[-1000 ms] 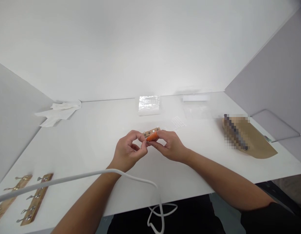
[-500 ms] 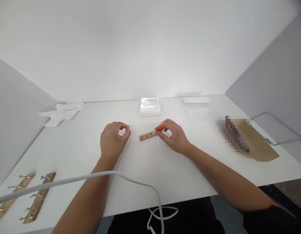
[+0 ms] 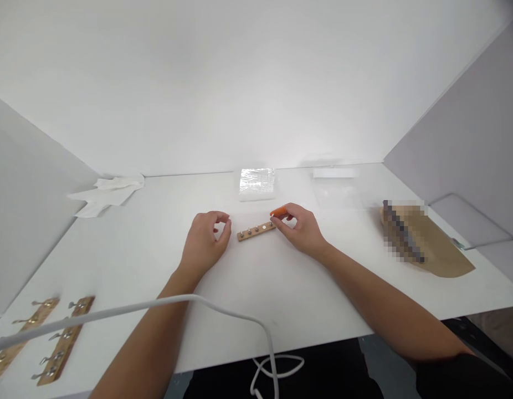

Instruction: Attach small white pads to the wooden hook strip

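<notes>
Wooden strip [image 3: 256,230] with small metal studs lies flat on the white desk [image 3: 281,288], mid-desk, between the two hands. Right hand [image 3: 303,228]: grip closed on an orange-handled tool [image 3: 278,211], its tip at the strip's right end. Left hand [image 3: 207,239] rests just left of the strip, not touching it; thumb and forefinger pinched together, contents too small to tell. Behind the strip, a clear plastic packet [image 3: 257,183]. Two hook racks [image 3: 40,338] at the near left edge. White cable [image 3: 223,310] crosses the left forearm.
</notes>
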`<action>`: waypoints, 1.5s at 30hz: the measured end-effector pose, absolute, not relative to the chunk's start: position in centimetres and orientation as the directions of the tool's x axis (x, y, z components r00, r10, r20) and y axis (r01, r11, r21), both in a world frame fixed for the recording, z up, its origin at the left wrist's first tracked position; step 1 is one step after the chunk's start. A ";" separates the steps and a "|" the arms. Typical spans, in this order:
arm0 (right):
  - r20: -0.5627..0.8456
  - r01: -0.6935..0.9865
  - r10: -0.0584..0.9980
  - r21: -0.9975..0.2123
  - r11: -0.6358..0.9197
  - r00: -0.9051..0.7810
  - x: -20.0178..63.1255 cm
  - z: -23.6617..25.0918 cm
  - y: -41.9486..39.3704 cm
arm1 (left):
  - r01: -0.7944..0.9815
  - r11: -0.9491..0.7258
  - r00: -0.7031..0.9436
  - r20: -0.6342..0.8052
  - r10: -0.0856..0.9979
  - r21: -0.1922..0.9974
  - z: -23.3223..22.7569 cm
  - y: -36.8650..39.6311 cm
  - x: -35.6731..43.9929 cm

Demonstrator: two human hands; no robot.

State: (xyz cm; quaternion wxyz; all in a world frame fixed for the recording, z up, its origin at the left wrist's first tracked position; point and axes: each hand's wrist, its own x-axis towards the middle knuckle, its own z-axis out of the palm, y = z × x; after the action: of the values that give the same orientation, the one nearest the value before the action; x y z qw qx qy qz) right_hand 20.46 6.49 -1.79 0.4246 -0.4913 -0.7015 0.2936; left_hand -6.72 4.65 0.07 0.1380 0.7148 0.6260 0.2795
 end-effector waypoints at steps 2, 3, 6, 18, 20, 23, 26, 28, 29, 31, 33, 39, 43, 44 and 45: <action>0.306 0.451 0.939 -0.824 0.342 -0.154 20.6 -1.9 6.7 | 0.792 -0.288 0.191 0.230 0.954 0.539 -0.1 4.6 -6.7; 0.305 0.458 0.940 -0.821 0.340 -0.151 20.6 -2.0 6.8 | 0.779 -0.329 0.246 0.224 0.943 0.533 -0.2 4.6 -6.6; 0.297 0.479 0.944 -0.813 0.330 -0.147 20.6 -2.1 7.1 | 0.757 -0.348 0.305 0.173 0.937 0.553 -0.6 4.4 -6.3; 0.258 0.515 0.937 -0.784 0.346 -0.236 20.0 -3.3 8.1 | 0.725 -0.309 0.275 0.152 0.949 0.616 -1.9 4.8 -5.2; 0.265 0.525 0.925 -0.765 0.373 -0.271 19.9 -3.6 8.3 | 0.721 -0.310 0.275 0.155 0.949 0.619 -1.9 4.8 -5.2; 0.268 0.541 0.911 -0.739 0.402 -0.312 19.7 -3.8 8.4 | 0.721 -0.319 0.282 0.160 0.946 0.615 -1.9 4.7 -5.2; 0.260 0.546 0.902 -0.727 0.417 -0.344 19.7 -3.9 8.4 | 0.725 -0.308 0.270 0.157 0.950 0.616 -1.9 4.7 -5.2; 0.257 0.548 0.898 -0.722 0.424 -0.356 19.8 -3.9 8.4 | 0.727 -0.295 0.262 0.146 0.954 0.620 -1.9 4.6 -5.2; 0.257 0.551 0.896 -0.717 0.428 -0.361 19.8 -4.0 8.5 | 0.727 -0.291 0.260 0.142 0.955 0.622 -1.8 4.6 -5.2; 0.262 0.557 0.889 -0.704 0.442 -0.374 19.9 -3.9 8.6 | 0.727 -0.286 0.263 0.133 0.956 0.624 -1.8 4.6 -5.2; 0.262 0.561 0.879 -0.689 0.459 -0.398 20.1 -3.8 8.7 | 0.729 -0.283 0.264 0.125 0.956 0.624 -1.8 4.6 -5.2; 0.245 0.585 0.841 -0.624 0.518 -0.483 20.6 -3.1 9.2 | 0.726 -0.272 0.262 0.111 0.959 0.632 -1.7 4.6 -5.2; 0.238 0.560 0.822 -0.631 0.536 -0.518 20.8 -2.7 9.3 | 0.721 -0.285 0.267 0.126 0.955 0.631 -1.8 4.6 -5.2; 0.232 0.555 0.824 -0.641 0.529 -0.518 20.8 -2.7 9.3 | 0.722 -0.285 0.267 0.125 0.955 0.631 -1.8 4.6 -5.2; 0.226 0.552 0.826 -0.649 0.523 -0.517 20.8 -2.7 9.3 | 0.722 -0.283 0.268 0.123 0.956 0.631 -1.8 4.6 -5.2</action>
State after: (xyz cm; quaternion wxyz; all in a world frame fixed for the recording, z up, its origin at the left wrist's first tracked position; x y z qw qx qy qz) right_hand 20.82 9.34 -2.69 0.2648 -0.4141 -0.8316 0.2585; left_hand -5.20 4.56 -1.79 0.2335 0.7611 0.5512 0.2499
